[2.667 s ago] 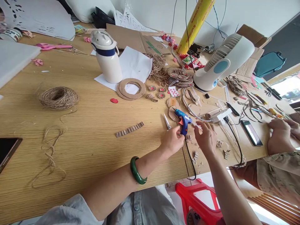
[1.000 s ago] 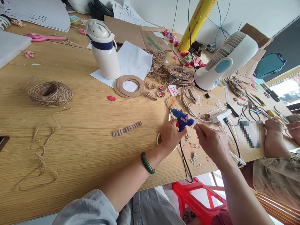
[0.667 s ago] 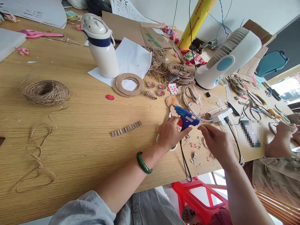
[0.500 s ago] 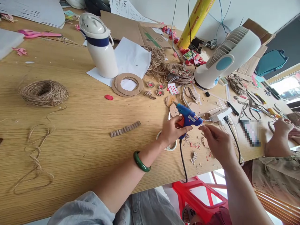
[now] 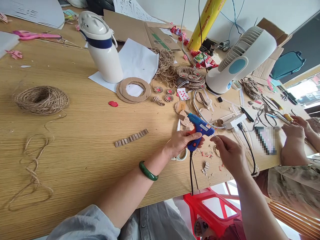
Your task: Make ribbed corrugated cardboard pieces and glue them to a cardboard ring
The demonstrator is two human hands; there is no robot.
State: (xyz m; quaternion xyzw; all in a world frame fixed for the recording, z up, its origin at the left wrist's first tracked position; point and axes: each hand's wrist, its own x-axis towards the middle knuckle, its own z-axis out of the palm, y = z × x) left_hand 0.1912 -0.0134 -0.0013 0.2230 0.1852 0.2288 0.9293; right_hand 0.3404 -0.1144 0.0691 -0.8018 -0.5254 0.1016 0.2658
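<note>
Presently, the left hand (image 5: 182, 142) wraps the blue plastic glue gun (image 5: 200, 126), whose long axis slants back toward the right hand (image 5: 231, 153), apparently pinching a thin clear stick (image 5: 214, 135).

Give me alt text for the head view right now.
The left hand grips a blue glue gun while the right hand pinches what looks like a clear stick at its rear. On the wooden table are a corrugated strip, a twine coil and a white fan; a co-worker's hands are at far right.
</note>
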